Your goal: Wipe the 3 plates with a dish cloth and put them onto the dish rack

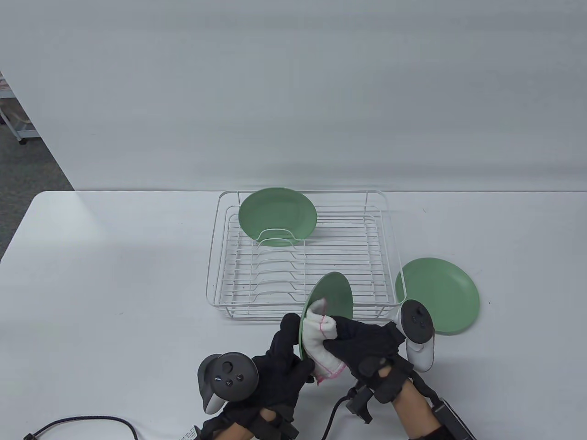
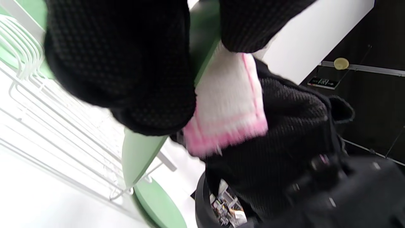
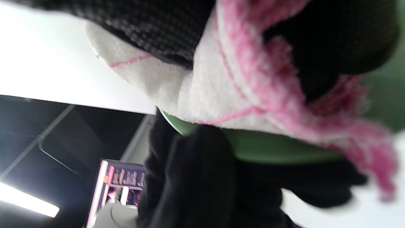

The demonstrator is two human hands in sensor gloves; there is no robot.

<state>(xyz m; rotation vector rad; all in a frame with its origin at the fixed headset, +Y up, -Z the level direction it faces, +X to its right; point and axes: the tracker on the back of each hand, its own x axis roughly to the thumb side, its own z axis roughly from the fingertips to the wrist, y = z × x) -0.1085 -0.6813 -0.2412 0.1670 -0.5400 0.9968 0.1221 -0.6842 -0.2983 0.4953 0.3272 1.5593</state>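
Observation:
My left hand (image 1: pixel 286 348) grips a green plate (image 1: pixel 335 293) on edge, lifted above the table just in front of the dish rack (image 1: pixel 215 256). My right hand (image 1: pixel 355 341) holds a white dish cloth with pink trim (image 1: pixel 323 341) bunched against the plate's right face. The left wrist view has the same plate (image 2: pixel 139 152) and cloth (image 2: pixel 227 110) between both gloves; the right wrist view has the cloth (image 3: pixel 227 79) over the plate's rim (image 3: pixel 259 145). A second green plate (image 1: pixel 277 215) stands upright in the rack's back left slots. A third plate (image 1: pixel 447 293) lies flat on the table right of the rack.
The white wire rack (image 2: pixel 47 126) sits mid-table with several bare slots in front of the standing plate. A black cable (image 1: pixel 82 421) loops on the table at the bottom left. The table's left edge (image 1: pixel 18 229) drops to a grey floor.

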